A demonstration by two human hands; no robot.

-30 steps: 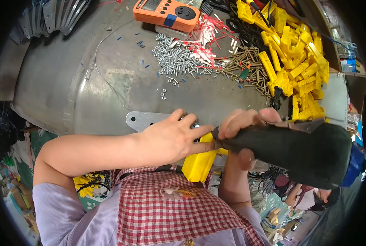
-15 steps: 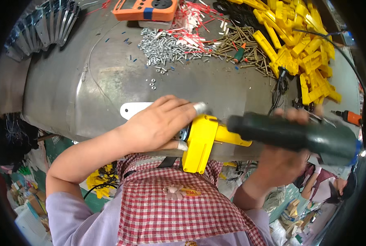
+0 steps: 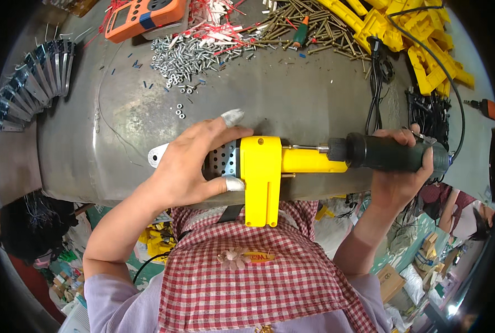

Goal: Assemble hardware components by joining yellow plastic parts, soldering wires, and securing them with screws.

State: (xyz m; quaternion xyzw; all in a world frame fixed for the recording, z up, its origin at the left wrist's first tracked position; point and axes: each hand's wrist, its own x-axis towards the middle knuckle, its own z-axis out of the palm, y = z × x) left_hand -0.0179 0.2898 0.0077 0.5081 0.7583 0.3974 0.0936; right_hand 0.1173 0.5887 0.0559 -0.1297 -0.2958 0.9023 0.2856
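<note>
My left hand (image 3: pixel 189 158), with white coverings on the thumb and a fingertip, grips an assembly near the table's front edge. The assembly has a perforated metal tube (image 3: pixel 223 161), a white end plate (image 3: pixel 156 155) and a yellow plastic housing (image 3: pixel 260 177) with a handle-like arm to the right. My right hand (image 3: pixel 405 161) is wrapped round a dark green electric screwdriver (image 3: pixel 389 152), held level. Its long bit (image 3: pixel 305 147) points left along the arm and reaches the housing's right side; the exact contact is too small to tell. A brass-coloured screw (image 3: pixel 288 175) sticks out below the arm.
Loose screws and nuts (image 3: pixel 183 61), long brass screws (image 3: pixel 292 28) and a green-handled tool (image 3: pixel 300 33) lie at the back. Beside them is an orange meter (image 3: pixel 142 19). Yellow housings (image 3: pixel 425 61) and black cables (image 3: pixel 376 83) are at right, stacked metal plates (image 3: pixel 39 77) at left.
The electric screwdriver has swung from a blurred tilt to level, its bit now at the yellow housing. My left thumb and fingers have spread apart, uncovering more perforated metal. The view has shifted.
</note>
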